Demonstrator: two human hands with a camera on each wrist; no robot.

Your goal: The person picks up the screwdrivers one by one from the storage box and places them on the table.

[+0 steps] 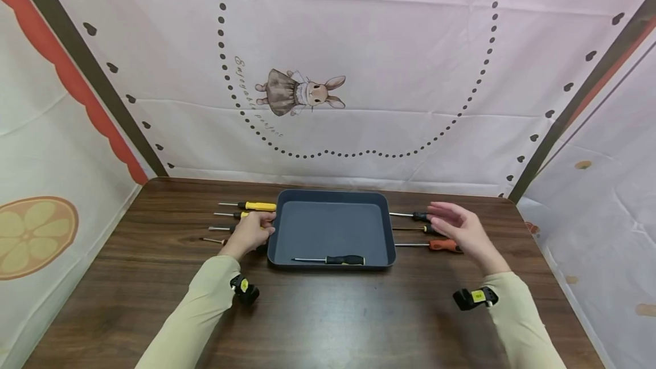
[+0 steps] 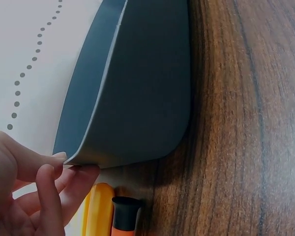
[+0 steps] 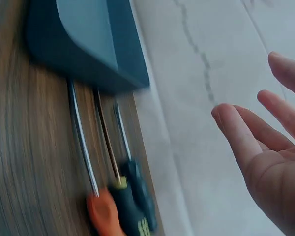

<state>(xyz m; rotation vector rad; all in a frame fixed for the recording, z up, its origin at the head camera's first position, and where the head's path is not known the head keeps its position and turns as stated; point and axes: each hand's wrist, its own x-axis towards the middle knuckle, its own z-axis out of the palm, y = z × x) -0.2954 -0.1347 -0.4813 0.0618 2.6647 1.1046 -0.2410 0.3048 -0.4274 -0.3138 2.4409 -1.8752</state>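
Observation:
A dark grey tray lies on the table with a black-handled screwdriver along its near side. My left hand pinches the tray's left rim between thumb and fingers, as the left wrist view shows closely. Beneath that hand are several screwdrivers, one with a yellow handle; the hand partly hides the others. My right hand hovers with loose fingers above the screwdrivers right of the tray, holding nothing. Those are an orange-handled screwdriver, a black-and-yellow one and a dark-handled one.
The brown wooden table reaches toward me from the tray. A white printed cloth with a rabbit picture hangs behind its back edge, and more cloth covers both sides. Each wrist carries a small black camera.

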